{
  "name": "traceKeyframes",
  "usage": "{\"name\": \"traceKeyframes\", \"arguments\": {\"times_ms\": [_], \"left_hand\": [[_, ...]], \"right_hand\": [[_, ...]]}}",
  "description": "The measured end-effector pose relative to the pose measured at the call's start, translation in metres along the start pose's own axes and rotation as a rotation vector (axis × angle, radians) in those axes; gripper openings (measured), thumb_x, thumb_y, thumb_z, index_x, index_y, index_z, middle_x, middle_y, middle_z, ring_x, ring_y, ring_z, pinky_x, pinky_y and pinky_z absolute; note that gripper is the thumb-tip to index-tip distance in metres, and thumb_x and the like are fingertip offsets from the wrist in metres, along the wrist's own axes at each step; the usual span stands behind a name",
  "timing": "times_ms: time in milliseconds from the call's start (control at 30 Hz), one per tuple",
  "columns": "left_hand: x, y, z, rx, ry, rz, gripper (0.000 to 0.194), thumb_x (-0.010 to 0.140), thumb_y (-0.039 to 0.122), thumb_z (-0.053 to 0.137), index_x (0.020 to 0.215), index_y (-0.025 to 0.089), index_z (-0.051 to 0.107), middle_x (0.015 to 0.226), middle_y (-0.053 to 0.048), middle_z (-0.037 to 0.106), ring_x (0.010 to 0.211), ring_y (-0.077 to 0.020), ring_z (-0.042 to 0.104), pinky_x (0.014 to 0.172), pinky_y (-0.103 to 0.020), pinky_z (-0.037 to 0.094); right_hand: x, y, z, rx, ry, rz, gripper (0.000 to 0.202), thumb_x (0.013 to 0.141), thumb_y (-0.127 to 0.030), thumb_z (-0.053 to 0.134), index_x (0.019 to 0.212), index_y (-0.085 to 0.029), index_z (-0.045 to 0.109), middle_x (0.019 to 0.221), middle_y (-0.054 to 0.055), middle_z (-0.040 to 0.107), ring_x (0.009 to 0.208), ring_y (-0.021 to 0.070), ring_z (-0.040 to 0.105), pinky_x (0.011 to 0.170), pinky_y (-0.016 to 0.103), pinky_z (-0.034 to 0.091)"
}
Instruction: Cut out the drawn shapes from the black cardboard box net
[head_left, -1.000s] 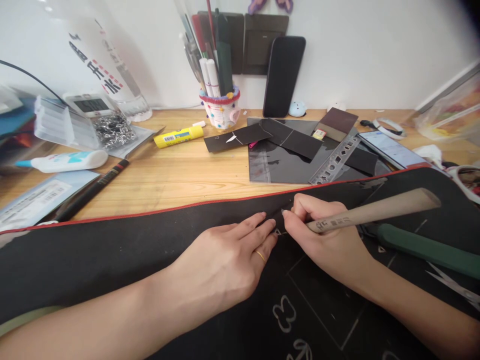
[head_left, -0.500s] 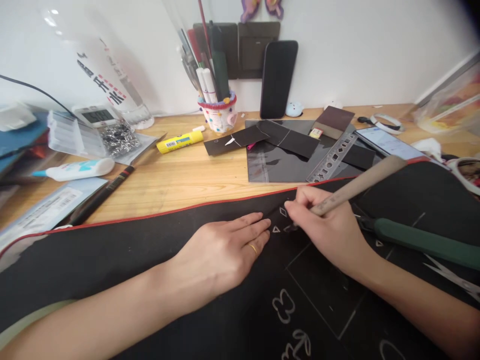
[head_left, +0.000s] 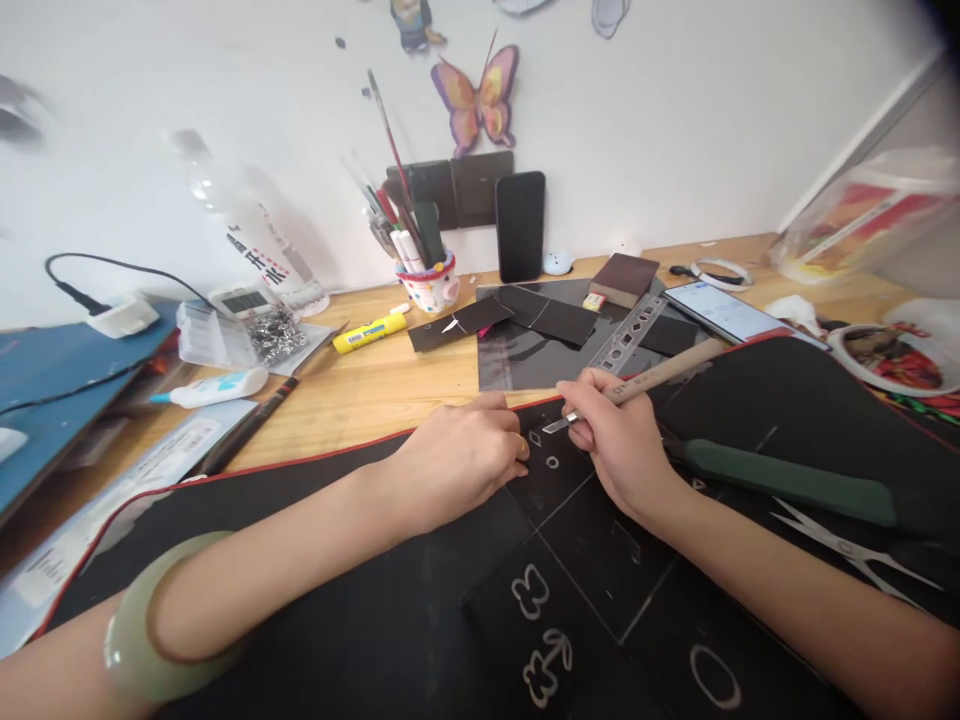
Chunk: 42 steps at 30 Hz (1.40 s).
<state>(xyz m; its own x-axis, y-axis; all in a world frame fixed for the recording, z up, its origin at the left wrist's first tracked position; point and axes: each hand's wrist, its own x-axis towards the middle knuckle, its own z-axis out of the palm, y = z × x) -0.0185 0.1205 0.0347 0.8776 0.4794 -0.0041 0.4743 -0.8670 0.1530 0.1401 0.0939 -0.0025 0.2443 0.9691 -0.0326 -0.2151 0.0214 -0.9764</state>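
My right hand [head_left: 616, 440] grips the beige handle of a craft knife [head_left: 660, 372], its slanted blade raised just above a black sheet [head_left: 581, 540]. White outlines mark this sheet, among them a small diamond, rings and butterfly shapes. My left hand [head_left: 469, 455] is closed, fingertips curled down at the sheet beside the diamond; whatever they pinch is hidden. Beneath lies a black mat [head_left: 315, 560] with a red edge. Close to my right forearm are a green-handled tool [head_left: 787, 478] and open scissors [head_left: 847, 548].
Behind the mat are a stencil ruler [head_left: 626, 335], black strips [head_left: 457, 325], a yellow glue stick [head_left: 369, 333] and a pen cup [head_left: 426, 285]. A phone [head_left: 520, 225] leans on the wall; another phone [head_left: 724, 310] lies flat. A water bottle [head_left: 259, 240] stands left.
My left hand has gone from lying flat with fingers stretched to curled fingers. The knife has lifted off the sheet, its blade now visible. The view has tilted upward.
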Motion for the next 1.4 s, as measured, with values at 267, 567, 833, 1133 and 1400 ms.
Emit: {"name": "traceKeyframes", "arguments": {"times_ms": [267,567,833,1133,1400], "left_hand": [[-0.006,0.017,0.007,0.12,-0.036,-0.046,0.025,0.089,0.019,0.04,0.091,0.011,0.063,0.087,-0.009,0.06,0.082,-0.0214,0.056,0.064,-0.034,0.051],[-0.008,0.008,0.022,-0.011,0.177,-0.057,0.018,0.085,0.014,0.043,0.086,0.011,0.061,0.083,-0.007,0.061,0.08,-0.0171,0.057,0.07,-0.03,0.05],[-0.01,0.009,0.017,-0.074,0.176,-0.082,0.01,0.08,0.018,0.052,0.081,0.014,0.061,0.082,-0.004,0.06,0.079,-0.0156,0.056,0.071,-0.027,0.049],[-0.007,0.018,0.022,-0.025,0.131,-0.112,0.02,0.084,0.015,0.04,0.079,0.012,0.058,0.082,-0.007,0.058,0.08,-0.0199,0.053,0.063,-0.031,0.048],[-0.009,0.012,0.019,-0.185,0.176,-0.168,0.009,0.078,0.011,0.049,0.075,0.014,0.058,0.079,-0.003,0.059,0.078,-0.0153,0.054,0.067,-0.027,0.046]], "right_hand": [[0.001,0.002,-0.002,0.013,0.0,-0.023,0.035,0.073,-0.023,0.057,0.052,-0.019,0.029,0.05,-0.009,0.023,0.041,0.0038,0.021,0.039,0.019,0.015],[-0.001,0.001,-0.002,0.0,-0.01,-0.025,0.035,0.073,-0.024,0.057,0.052,-0.019,0.029,0.049,-0.009,0.024,0.042,0.0041,0.022,0.04,0.02,0.014],[-0.001,-0.001,-0.002,0.004,-0.031,-0.015,0.036,0.074,-0.025,0.057,0.053,-0.019,0.028,0.048,-0.009,0.022,0.041,0.0039,0.021,0.04,0.021,0.013],[-0.001,0.0,-0.002,-0.013,-0.027,-0.009,0.036,0.074,-0.025,0.057,0.053,-0.018,0.029,0.049,-0.008,0.024,0.043,0.0039,0.022,0.04,0.021,0.013],[-0.001,0.0,-0.002,-0.023,-0.027,-0.004,0.036,0.075,-0.026,0.057,0.053,-0.018,0.029,0.05,-0.008,0.025,0.043,0.0036,0.023,0.04,0.02,0.014]]}}
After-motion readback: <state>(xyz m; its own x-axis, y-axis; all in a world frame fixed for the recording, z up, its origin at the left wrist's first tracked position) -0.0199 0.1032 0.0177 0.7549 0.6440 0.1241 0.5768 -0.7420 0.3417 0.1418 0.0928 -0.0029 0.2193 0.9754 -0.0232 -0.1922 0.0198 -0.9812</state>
